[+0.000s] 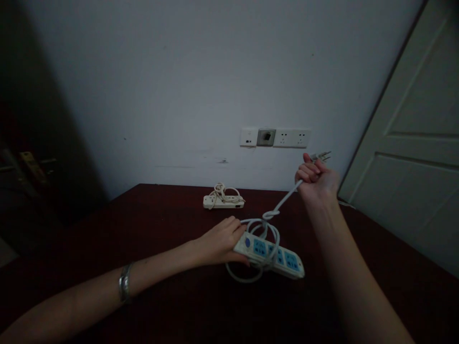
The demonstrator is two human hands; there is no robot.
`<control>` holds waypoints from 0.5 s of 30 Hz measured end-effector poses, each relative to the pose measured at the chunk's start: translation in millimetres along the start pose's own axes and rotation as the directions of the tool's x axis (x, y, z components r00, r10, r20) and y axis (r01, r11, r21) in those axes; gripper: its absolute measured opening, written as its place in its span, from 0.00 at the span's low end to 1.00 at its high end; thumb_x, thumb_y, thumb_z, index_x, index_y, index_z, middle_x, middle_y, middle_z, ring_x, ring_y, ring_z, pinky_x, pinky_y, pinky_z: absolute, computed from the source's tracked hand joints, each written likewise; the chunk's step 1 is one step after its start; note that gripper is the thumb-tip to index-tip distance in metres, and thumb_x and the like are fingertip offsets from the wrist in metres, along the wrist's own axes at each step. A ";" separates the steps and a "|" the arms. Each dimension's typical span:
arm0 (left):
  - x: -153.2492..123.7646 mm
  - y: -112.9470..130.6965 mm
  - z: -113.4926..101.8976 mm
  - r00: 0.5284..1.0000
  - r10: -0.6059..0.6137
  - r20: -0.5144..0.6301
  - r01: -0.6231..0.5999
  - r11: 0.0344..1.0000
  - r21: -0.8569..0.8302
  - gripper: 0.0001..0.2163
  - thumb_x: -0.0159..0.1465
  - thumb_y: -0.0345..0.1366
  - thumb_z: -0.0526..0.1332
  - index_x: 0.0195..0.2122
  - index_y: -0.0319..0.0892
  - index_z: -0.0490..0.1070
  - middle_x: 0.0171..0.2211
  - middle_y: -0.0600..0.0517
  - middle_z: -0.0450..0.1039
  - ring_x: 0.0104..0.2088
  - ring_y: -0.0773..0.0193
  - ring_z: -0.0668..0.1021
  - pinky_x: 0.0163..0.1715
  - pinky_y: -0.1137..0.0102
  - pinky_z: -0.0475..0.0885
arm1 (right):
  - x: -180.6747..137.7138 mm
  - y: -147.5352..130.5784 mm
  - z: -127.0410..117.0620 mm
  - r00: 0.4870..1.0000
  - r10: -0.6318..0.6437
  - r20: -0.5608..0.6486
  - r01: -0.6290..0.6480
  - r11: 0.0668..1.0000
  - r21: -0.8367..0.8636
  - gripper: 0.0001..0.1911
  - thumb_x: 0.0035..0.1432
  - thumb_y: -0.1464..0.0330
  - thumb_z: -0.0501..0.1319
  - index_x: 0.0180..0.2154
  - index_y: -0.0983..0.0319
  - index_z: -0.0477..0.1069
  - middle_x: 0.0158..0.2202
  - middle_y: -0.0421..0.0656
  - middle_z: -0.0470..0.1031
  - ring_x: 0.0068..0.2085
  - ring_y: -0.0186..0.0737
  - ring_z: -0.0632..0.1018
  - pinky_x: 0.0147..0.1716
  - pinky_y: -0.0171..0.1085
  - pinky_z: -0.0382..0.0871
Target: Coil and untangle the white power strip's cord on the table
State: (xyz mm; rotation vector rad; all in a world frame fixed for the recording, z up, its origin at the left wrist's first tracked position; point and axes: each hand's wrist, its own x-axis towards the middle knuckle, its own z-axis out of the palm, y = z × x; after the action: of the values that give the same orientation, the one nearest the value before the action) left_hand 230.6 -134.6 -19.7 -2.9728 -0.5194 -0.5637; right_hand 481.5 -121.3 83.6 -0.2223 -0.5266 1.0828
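Fingers of left hand [220,239] clasp the power strip [270,253]; right hand [317,179] seemingly clenches its 1 plug [321,156].

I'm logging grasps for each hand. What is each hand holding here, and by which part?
The right hand grips the cord's plug end, raised. The left hand holds the power strip by its near end on the table.

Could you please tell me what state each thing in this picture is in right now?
Left hand: closed on the end of the power strip.
Right hand: raised, fist shut on the plug.
Power strip: flat on the table, unplugged, cord looped round it.
Cord: knotted, pulled taut upward.
Plug: prongs free, in no socket.
Second power strip: cord bundled on top.
Wall sockets: nothing plugged in.
Door: open or shut, cannot tell.
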 end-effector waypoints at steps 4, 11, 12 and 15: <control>-5.6 -8.9 -25.9 0.998 0.033 -0.061 -0.030 0.998 0.051 0.25 0.57 0.54 0.57 0.44 0.35 0.67 0.36 0.43 0.66 0.38 0.56 0.67 0.39 0.62 0.66 | 20.4 -14.9 -33.3 0.991 -0.035 -0.126 0.039 0.999 0.034 0.17 0.65 0.73 0.38 0.32 0.66 0.62 0.12 0.30 0.48 0.11 0.22 0.49 0.10 0.24 0.42; -15.1 1.0 -64.7 0.993 0.088 -0.079 -0.072 0.980 0.185 0.25 0.56 0.54 0.57 0.44 0.35 0.67 0.37 0.44 0.67 0.40 0.54 0.67 0.44 0.57 0.65 | 45.8 -7.4 -77.5 0.965 -0.036 -0.260 0.019 0.998 -0.066 0.16 0.62 0.78 0.37 0.30 0.64 0.59 0.13 0.30 0.47 0.11 0.23 0.48 0.09 0.23 0.44; -18.7 5.2 -68.1 0.993 0.091 -0.074 -0.075 0.978 0.193 0.25 0.56 0.54 0.57 0.44 0.36 0.67 0.37 0.44 0.67 0.41 0.54 0.68 0.44 0.57 0.66 | 48.5 -6.7 -83.7 0.965 -0.039 -0.260 0.019 0.997 -0.079 0.16 0.61 0.78 0.37 0.29 0.63 0.59 0.13 0.30 0.47 0.11 0.23 0.48 0.09 0.23 0.44; -35.1 18.5 -76.4 0.994 0.102 -0.036 -0.093 0.976 0.198 0.26 0.57 0.53 0.57 0.45 0.35 0.66 0.36 0.43 0.68 0.41 0.54 0.69 0.47 0.55 0.65 | 52.7 -12.5 -105.3 0.963 -0.081 -0.255 0.049 0.990 -0.130 0.15 0.60 0.78 0.38 0.27 0.62 0.57 0.14 0.29 0.45 0.11 0.23 0.46 0.09 0.23 0.42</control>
State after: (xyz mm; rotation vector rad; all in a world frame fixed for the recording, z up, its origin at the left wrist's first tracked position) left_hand 180.0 -173.1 38.3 -2.7741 -0.3974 -0.5369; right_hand 564.0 -72.1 14.5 -0.4458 -0.3614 0.9403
